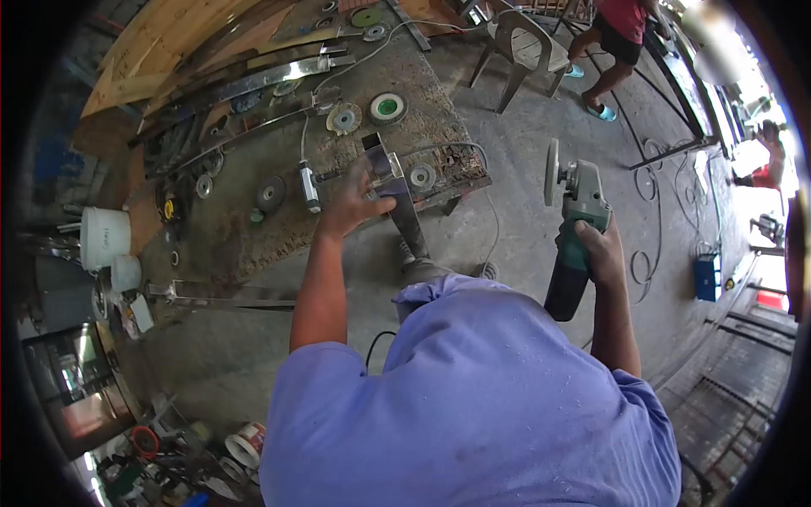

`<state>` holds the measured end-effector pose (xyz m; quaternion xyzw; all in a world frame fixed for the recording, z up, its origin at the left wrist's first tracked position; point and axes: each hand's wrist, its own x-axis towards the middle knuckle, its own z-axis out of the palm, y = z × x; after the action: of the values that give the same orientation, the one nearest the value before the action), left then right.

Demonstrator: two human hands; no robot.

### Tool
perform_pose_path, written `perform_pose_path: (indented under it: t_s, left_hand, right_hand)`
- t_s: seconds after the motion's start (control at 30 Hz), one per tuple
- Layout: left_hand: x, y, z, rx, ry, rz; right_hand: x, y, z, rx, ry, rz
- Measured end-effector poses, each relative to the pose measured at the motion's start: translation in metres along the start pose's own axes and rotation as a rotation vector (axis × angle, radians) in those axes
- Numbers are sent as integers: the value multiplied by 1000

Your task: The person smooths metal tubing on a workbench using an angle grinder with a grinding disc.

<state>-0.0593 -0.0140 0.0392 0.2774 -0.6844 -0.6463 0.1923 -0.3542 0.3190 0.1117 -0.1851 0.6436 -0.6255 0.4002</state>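
My right hand [601, 251] is wrapped around the dark green body of an angle grinder [583, 207], held upright to the right of my body. Its pale disc [552, 172] faces left, apart from the bench. My left hand [351, 205] is over the front of the workbench, fingers and thumb spread and slightly blurred. The thumb overlaps a flat metal piece [405, 221] that juts past the bench edge toward me; whether it is touched is hard to tell. Left of that hand lies a small silver tool [309, 186] with a cord.
Several grinding discs, among them a green-centred disc [388, 108], lie on the workbench [245, 241] with long metal bars [279, 78]. White buckets [106, 237] stand at left. A plastic chair [517, 51] and another person [621, 34] are beyond. Cables [646, 262] cross the floor.
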Motion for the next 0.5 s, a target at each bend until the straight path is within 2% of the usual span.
perform_pose_path:
  t_s: [0.03,0.13,0.23,0.27,0.37,0.4,0.5]
  left_hand:
    - [7,11,8,-140,-85,-59]
    - [15,3,19,-135,-97,3]
    - [-12,-9,44,199,266,129]
    - [-19,-11,61,153,442,215]
    - [-20,-17,97,149,910,280]
    - [-21,-9,96,263,863,217]
    - [-5,-19,95,504,904,241]
  right_hand:
    - [-4,2,-4,59,-33,-4]
    - [-15,7,-12,104,-62,-92]
    - [-23,11,-13,138,-14,-125]
    - [-23,13,-15,134,-19,-96]
    - [-22,19,-18,93,-39,-21]
    - [-19,20,-16,62,-49,-14]
    - [-9,20,-8,-19,-60,-5]
